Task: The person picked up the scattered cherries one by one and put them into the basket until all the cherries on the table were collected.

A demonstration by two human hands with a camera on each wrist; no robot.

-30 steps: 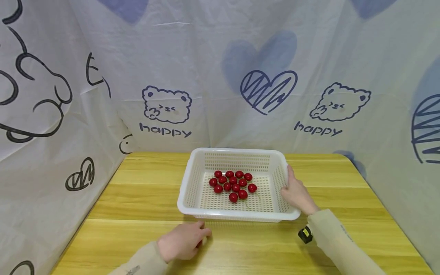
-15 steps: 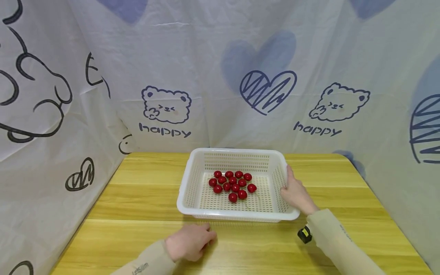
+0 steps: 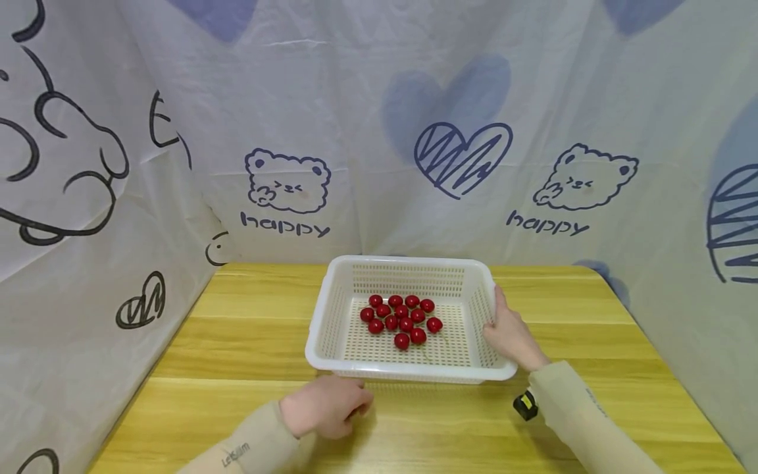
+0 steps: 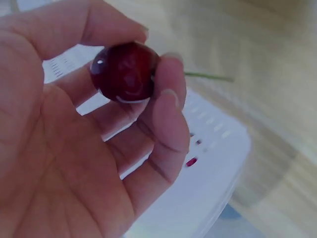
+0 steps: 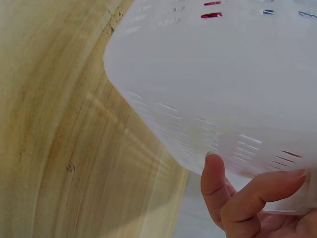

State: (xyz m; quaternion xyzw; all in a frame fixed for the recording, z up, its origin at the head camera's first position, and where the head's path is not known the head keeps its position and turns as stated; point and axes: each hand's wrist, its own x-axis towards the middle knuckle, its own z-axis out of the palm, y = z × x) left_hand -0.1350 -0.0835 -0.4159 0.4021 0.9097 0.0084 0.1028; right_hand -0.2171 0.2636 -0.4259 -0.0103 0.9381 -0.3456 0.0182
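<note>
In the left wrist view my left hand (image 4: pixel 74 148) pinches a dark red cherry (image 4: pixel 126 72) between thumb and fingertips. Its thin green stem juts out past the fingers. Seen from the head, that hand (image 3: pixel 328 405) is low in front of the basket's near left side, and its cherry is hidden. A white plastic basket (image 3: pixel 408 370) with slotted walls stands on the table, several red cherries (image 3: pixel 402 341) spread over its floor. At the right end my right hand (image 3: pixel 514 334) grips the basket's rim; the right wrist view shows bent fingers (image 5: pixel 267 191) against its wall.
The wooden table (image 3: pixel 249 329) extends on both sides of the basket. Behind it and along the sides hangs a pale curtain (image 3: pixel 373 197) printed with bears and hearts. A small black-and-yellow object (image 3: pixel 525 405) sits under the right wrist.
My left hand has shifted slightly right and turned over, its back now more upward, still near the basket's front. The right hand and the basket stay in place.
</note>
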